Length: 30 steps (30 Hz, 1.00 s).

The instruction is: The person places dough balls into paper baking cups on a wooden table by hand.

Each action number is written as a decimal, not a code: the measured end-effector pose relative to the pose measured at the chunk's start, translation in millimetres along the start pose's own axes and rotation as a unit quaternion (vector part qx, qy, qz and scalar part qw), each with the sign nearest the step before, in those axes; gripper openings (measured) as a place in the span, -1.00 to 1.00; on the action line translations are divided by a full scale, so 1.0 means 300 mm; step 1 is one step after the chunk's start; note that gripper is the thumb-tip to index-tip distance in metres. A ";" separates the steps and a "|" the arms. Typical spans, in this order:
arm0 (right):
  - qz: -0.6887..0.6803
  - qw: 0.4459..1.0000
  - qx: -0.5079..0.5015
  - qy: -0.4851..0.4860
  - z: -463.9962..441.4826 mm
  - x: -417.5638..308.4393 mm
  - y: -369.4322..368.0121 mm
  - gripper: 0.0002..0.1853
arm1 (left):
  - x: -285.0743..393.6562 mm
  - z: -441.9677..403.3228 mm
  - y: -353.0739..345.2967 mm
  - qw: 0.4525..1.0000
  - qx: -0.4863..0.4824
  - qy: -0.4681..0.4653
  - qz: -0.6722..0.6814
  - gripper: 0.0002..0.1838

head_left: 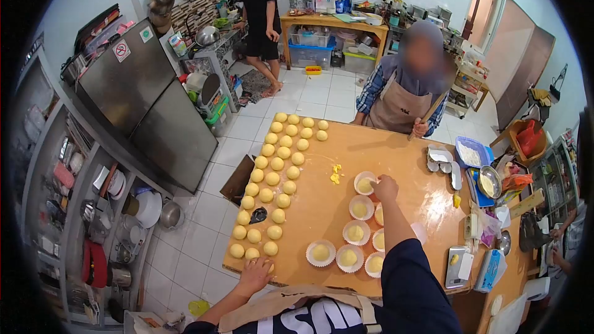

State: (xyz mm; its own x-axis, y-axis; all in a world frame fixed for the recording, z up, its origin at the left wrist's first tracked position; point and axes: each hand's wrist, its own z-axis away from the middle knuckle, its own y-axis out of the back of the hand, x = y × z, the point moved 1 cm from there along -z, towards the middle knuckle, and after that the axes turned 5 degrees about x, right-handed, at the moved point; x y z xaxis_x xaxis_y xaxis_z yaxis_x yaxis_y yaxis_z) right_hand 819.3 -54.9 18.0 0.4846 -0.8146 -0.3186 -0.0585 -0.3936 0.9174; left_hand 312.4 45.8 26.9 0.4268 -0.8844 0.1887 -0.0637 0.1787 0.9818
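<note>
My left hand [255,275] is at the near left edge of the wooden table, its fingers curled over a yellow dough ball [270,266] that they partly hide. Rows of round dough balls [272,178] run up the table's left side beyond it. Farther out, my right hand [387,188] has its fingertips closed at the rim of a white paper cup [365,175], on the piece of dough [364,186] inside. Several more paper cups with dough in them [356,234] stand nearer to me, some partly covered by my right forearm.
A person in an apron [405,99] stands across the table holding a wooden stick [427,111]; another [260,12] stands farther back. Yellow scraps [336,174] and a black piece of plastic [258,214] lie on the table. A scale [456,266] and metal bowl [489,182] are at right.
</note>
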 end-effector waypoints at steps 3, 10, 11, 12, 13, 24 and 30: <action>0.018 0.995 -0.092 -0.031 -0.068 -0.052 -0.027 -0.79 | 0.010 -0.022 0.023 1.000 -0.007 0.010 0.027 -0.47; 0.064 0.992 -0.098 0.037 -0.116 -0.034 -0.041 -0.80 | 0.002 -0.033 0.013 1.000 -0.013 0.014 0.019 -0.52; 0.055 0.995 -0.080 0.022 -0.122 -0.008 -0.038 -0.80 | 0.001 -0.032 0.009 1.000 -0.017 0.014 0.016 -0.52; 0.046 0.997 -0.062 0.007 -0.126 0.019 -0.034 -0.79 | 0.000 -0.031 0.005 1.000 -0.020 0.014 0.015 -0.53; 0.053 0.995 -0.076 0.025 -0.126 0.051 -0.035 -0.77 | 0.000 -0.031 0.003 0.999 -0.030 0.016 0.019 -0.53; -0.108 0.992 -0.014 -0.060 0.056 0.176 0.153 -0.52 | 0.029 -0.035 0.007 0.998 -0.035 0.013 0.054 -0.53; -0.261 0.958 0.078 -0.093 0.382 0.439 0.251 -0.61 | 0.037 -0.035 0.004 0.992 -0.099 0.044 0.062 -0.56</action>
State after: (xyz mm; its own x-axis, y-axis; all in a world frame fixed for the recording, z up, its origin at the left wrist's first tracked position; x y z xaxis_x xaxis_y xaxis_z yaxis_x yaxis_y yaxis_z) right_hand 778.7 -240.5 17.9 0.3205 -0.5454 -0.7745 0.0128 -0.8151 0.5792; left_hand 326.6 40.7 30.1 0.5047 -0.8107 0.2967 0.0536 0.3724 0.9265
